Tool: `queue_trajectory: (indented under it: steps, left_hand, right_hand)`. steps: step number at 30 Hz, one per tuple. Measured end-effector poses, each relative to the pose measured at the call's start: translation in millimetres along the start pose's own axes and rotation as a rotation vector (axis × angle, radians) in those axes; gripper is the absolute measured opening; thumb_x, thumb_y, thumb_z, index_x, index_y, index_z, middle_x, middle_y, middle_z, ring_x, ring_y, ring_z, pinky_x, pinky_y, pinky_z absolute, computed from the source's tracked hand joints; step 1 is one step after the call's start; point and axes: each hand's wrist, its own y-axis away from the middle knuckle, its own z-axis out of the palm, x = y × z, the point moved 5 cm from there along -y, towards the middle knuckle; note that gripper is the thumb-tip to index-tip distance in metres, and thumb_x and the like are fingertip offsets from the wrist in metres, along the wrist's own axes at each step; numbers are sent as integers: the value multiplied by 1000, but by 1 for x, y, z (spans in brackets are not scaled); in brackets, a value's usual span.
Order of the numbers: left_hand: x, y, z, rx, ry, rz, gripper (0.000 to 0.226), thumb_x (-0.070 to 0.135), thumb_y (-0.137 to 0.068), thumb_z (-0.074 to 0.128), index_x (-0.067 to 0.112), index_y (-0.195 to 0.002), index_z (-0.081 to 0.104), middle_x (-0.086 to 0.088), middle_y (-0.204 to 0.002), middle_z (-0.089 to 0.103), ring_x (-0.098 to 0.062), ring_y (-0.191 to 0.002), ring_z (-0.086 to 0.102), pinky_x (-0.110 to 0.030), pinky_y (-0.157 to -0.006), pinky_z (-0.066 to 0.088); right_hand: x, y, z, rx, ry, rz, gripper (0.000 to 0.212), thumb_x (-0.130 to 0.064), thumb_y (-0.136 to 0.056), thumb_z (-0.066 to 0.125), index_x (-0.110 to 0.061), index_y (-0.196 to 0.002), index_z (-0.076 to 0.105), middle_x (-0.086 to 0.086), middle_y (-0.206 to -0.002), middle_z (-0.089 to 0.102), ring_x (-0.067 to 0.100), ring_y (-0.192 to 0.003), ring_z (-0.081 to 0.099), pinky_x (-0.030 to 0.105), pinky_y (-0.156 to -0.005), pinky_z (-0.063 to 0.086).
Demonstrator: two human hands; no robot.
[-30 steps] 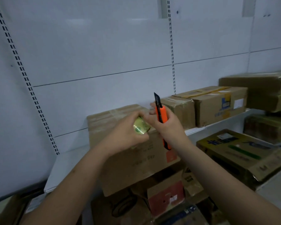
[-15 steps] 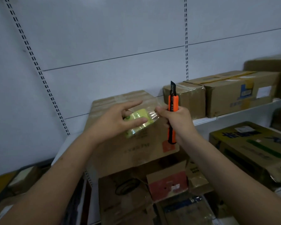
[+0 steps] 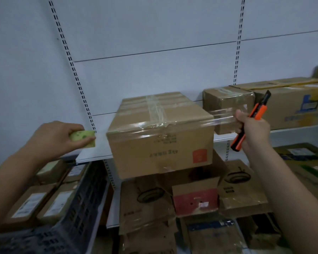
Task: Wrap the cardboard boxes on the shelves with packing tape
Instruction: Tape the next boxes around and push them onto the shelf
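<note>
Hands now spreading apart: left hand (image 3: 57, 138) gripping tape roll (image 3: 83, 138), right hand (image 3: 250, 127) pinching strip end w/ cutter (image 3: 250, 120); box (image 3: 160, 142) sitting btwn them, ready for wrapping.

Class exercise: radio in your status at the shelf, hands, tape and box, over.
Left hand grips tape roll. Right hand holds orange knife, pinches tape strip. Strip stretched across box front. Nothing blocking.

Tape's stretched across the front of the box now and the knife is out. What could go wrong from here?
1. The right hand pinches the tape end while gripping the utility knife, blade pointing up and away; a slip could nick fingers.
2. The stretched tape may twist or stick to itself.
3. The cardboard box overhangs the shelf; pulling with the tape roll in the left hand could drag it off.
</note>
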Motion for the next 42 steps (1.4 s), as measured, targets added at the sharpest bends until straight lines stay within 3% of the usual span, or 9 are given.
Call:
queue_trajectory:
  steps: [3, 21, 23, 26, 29, 31, 33, 38, 42]
  left_hand:
    - [-16, 0, 11, 7, -69, -28, 64, 85, -80, 39, 26, -65, 58, 6, -52, 56, -19, -52, 50, -25, -49, 32]
    - [-21, -30, 74, -150, 65, -99, 42, 67, -91, 49, 30, -70, 49, 9, -65, 53, -17, -63, 52, -32, -55, 34]
    - [-13, -34, 81, -144, 123, -52, 30, 54, -96, 50, 26, -85, 54, 8, -79, 55, -21, -74, 56, -34, -60, 37]
    - [-12, -31, 87, -129, 281, -45, 15, 31, -99, 51, 33, -114, 50, 5, -107, 53, -20, -93, 57, -38, -74, 45]
    - [-7, -27, 89, -118, 387, -5, 45, 26, -99, 51, 53, -129, 30, 8, -115, 45, -14, -95, 54, -38, -79, 48]
    - [-1, -27, 90, -116, 399, 66, 49, 24, -101, 45, 53, -137, 26, 8, -119, 43, -14, -97, 54, -38, -80, 48]
    - [5, -28, 93, -120, 354, 126, 54, 17, -103, 40, 46, -146, 26, 8, -124, 41, -16, -99, 54, -38, -79, 49]
    - [13, -28, 104, -109, 191, 135, 70, 3, -96, 49, 25, -156, 23, -3, -130, 42, -27, -88, 57, -40, -69, 50]
    - [14, -35, 105, -136, 153, 148, 73, 13, -98, 54, 16, -158, 13, -6, -131, 40, -26, -83, 55, -37, -68, 47]
  right_hand:
    - [1, -4, -1, -8, 92, -84, 16, -25, -82, 78, -22, -74, 66, -5, -72, 67, 12, -67, 54, 33, -75, 45]
    - [45, -31, 36, -105, 280, 45, 21, -30, -87, 75, -19, -75, 62, 0, -64, 56, 21, -57, 47, 29, -53, 40]
    - [46, -42, 37, -109, 504, 9, 29, -43, -87, 72, -15, -93, 65, 7, -80, 60, 27, -66, 54, 32, -54, 44]
    - [58, -47, 25, -94, 889, 39, 76, -58, -78, 74, -11, -133, 48, 15, -117, 55, 30, -80, 63, 38, -61, 53]
    - [57, -39, 11, 105, 815, -141, 46, -43, -83, 74, -13, -115, 61, 12, -111, 62, 30, -93, 63, 46, -82, 54]
    - [41, -25, 14, 219, 629, -294, 21, -37, -91, 64, -15, -94, 64, 4, -88, 64, 22, -82, 63, 41, -77, 54]
    - [26, -11, 29, 194, 599, -408, 33, -41, -95, 59, -13, -79, 61, 1, -68, 56, 17, -63, 53, 33, -63, 45]
    - [13, 7, 67, 88, 1099, -552, 35, -40, -98, 52, -15, -75, 60, 0, -65, 53, 23, -61, 53, 30, -54, 34]
    - [-5, -5, 83, 8, 1395, -430, 21, -34, -95, 55, -20, -80, 57, 6, -75, 54, 30, -70, 52, 32, -62, 38]
